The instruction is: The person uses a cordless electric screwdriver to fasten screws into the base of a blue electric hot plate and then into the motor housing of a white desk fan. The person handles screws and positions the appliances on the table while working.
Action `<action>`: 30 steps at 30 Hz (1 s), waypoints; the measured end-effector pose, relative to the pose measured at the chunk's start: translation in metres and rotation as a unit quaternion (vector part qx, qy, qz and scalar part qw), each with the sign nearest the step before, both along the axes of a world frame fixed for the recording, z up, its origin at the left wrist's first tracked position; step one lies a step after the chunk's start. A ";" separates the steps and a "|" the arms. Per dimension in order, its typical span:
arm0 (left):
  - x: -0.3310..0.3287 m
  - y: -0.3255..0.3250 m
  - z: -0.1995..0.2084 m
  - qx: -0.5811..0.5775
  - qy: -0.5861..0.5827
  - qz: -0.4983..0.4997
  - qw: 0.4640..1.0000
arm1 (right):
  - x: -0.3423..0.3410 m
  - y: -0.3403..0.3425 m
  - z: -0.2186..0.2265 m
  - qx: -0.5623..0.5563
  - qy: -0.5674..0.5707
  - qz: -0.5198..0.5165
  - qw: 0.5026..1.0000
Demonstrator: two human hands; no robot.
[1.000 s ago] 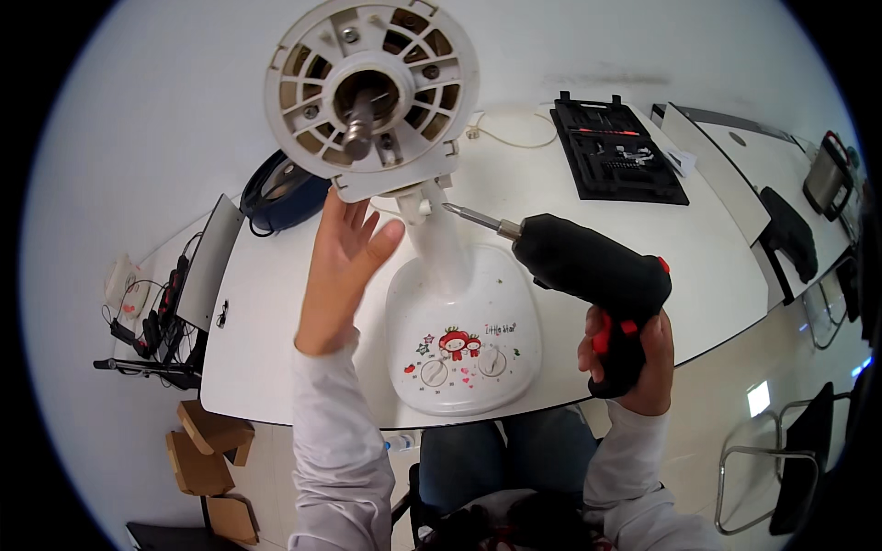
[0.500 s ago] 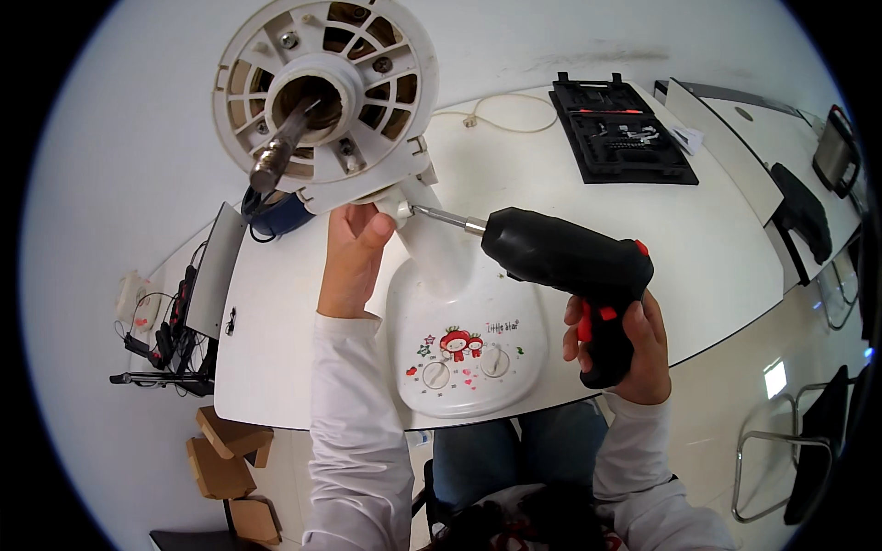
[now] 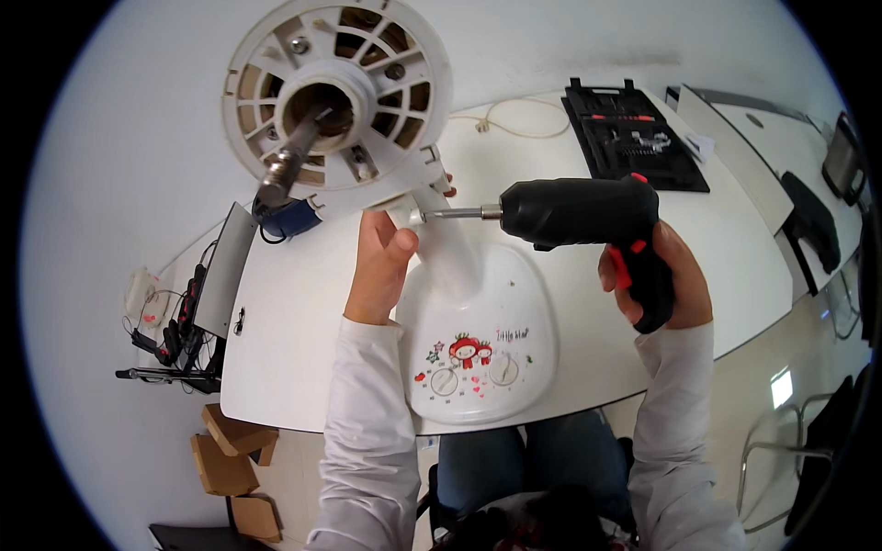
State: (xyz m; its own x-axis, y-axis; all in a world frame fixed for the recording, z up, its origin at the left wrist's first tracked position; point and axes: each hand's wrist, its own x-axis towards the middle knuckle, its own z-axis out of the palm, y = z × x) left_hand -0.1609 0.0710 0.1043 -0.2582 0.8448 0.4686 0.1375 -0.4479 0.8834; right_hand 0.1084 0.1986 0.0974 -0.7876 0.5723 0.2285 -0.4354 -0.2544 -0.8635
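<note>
White plastic fan motor housing [image 3: 338, 96] is sitting at upper centre on its neck above the fan base [image 3: 478, 354]. Left hand [image 3: 379, 266] is gripping the neck; right hand [image 3: 657, 275] is clenching the black cordless screwdriver [image 3: 579, 216]. Probably light, rigid, brittle; best held at the neck.

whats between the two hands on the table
In the head view, the white fan base with its upright neck stands between the left hand and the right hand, and the black electric screwdriver reaches across above it.
</note>
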 end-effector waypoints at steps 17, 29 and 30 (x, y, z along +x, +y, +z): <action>-0.062 0.024 -0.014 0.060 0.078 0.106 0.989 | -0.082 0.107 0.047 0.169 -0.009 0.192 0.967; -0.078 0.027 -0.017 0.014 0.139 0.029 0.990 | -0.084 0.112 0.027 0.272 0.092 0.159 0.945; -0.075 0.026 -0.013 0.015 0.137 0.021 0.990 | -0.084 0.111 0.027 0.259 0.067 0.159 0.950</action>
